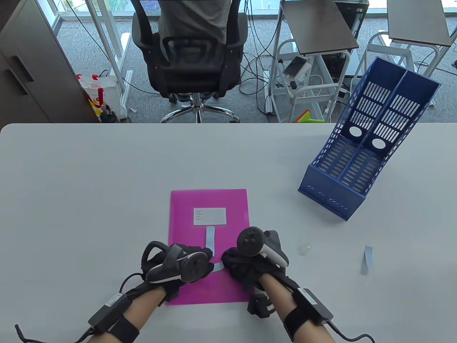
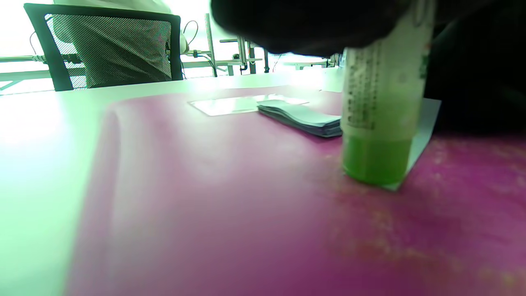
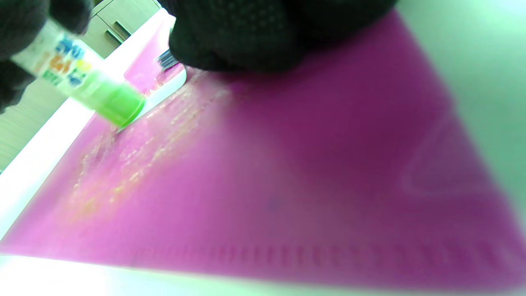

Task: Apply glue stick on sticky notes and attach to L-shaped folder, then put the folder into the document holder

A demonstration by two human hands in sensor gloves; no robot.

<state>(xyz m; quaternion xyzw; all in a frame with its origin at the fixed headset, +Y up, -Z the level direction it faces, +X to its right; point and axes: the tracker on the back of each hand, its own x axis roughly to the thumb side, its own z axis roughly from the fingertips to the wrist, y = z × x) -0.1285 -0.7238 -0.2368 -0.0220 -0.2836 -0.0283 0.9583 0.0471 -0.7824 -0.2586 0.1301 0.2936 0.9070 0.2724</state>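
A pink L-shaped folder (image 1: 185, 221) lies flat on the table, bearing a white label (image 1: 210, 216) and a small stack of pale blue sticky notes (image 1: 210, 237). My left hand (image 1: 207, 262) grips a glue stick (image 2: 380, 102) upright, its green end pressed onto a single loose sticky note (image 2: 425, 119) on the folder. My right hand (image 1: 228, 263) presses its fingertips (image 3: 230, 45) on the other end of that note (image 3: 166, 90). Glue smears (image 3: 135, 160) show on the folder near the stick (image 3: 82, 78). The blue document holder (image 1: 357, 160) stands tilted at the back right.
A translucent glue cap (image 1: 304, 249) lies on the table right of the folder. Farther right lies another blue sticky note (image 1: 367, 259). Beyond the table's far edge (image 1: 228, 124) stands an office chair (image 1: 189, 46) with a person seated in it.
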